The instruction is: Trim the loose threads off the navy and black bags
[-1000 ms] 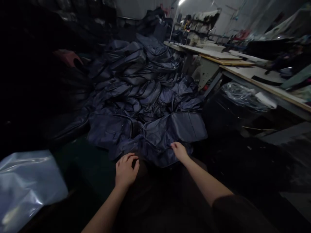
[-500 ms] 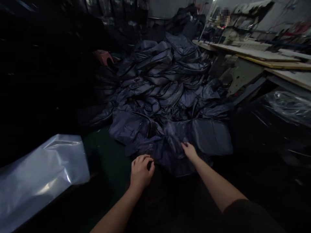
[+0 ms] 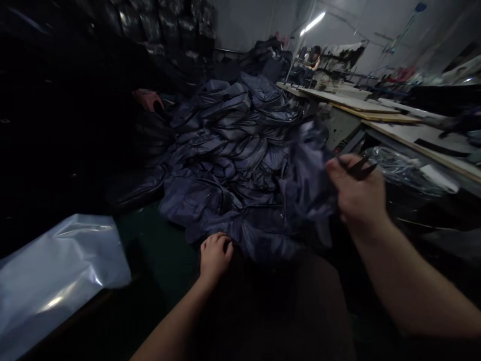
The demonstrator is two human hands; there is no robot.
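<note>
My right hand (image 3: 361, 193) is closed and raised at the right. Two dark pointed blades stick out of it, apparently thread snips (image 3: 363, 169). At its thumb side hangs the lifted navy cloth of a bag (image 3: 308, 173), blurred by motion. Lower down, my left hand (image 3: 216, 254) rests loosely curved, thumb apart from the fingers, on something dark that seems to be my knee. The near edge of the navy bags touches or nearly touches its fingertips. Beyond both hands rises a heap of soft navy bags (image 3: 229, 130), zips showing on some.
A shiny pale plastic-wrapped bundle (image 3: 71, 260) lies at the left over a green floor (image 3: 161, 255). A pink stool (image 3: 148, 99) stands behind. Work tables (image 3: 409, 133) run along the right, clear plastic (image 3: 406, 168) beneath. Another person (image 3: 313, 59) is far back.
My right hand has moved up and right, raising navy cloth from the pile's front; the blades now show. My left hand has stayed in place. The view has tilted up and turned right.
</note>
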